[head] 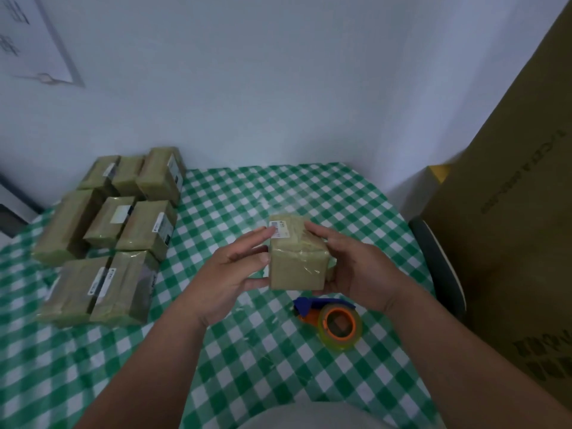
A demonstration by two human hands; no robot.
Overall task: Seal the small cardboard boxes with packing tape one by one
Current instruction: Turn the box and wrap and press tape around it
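Small cardboard box (296, 255) is up off the checked table (278, 351), just above the tape dispenser (332, 318). The right hand (356, 270) grips it; the left hand (238, 267) lies flat-fingered against its side. Tape shines across the top, so I'd say it's the smoothing stage. Next it likely joins the stack (108, 233) far left of the dispenser.

Both hands, left (238, 267) and right (356, 267), holding a small taped box (295, 261) (label on top), tape dispenser (334, 320) below on checked tablecloth (247, 351)
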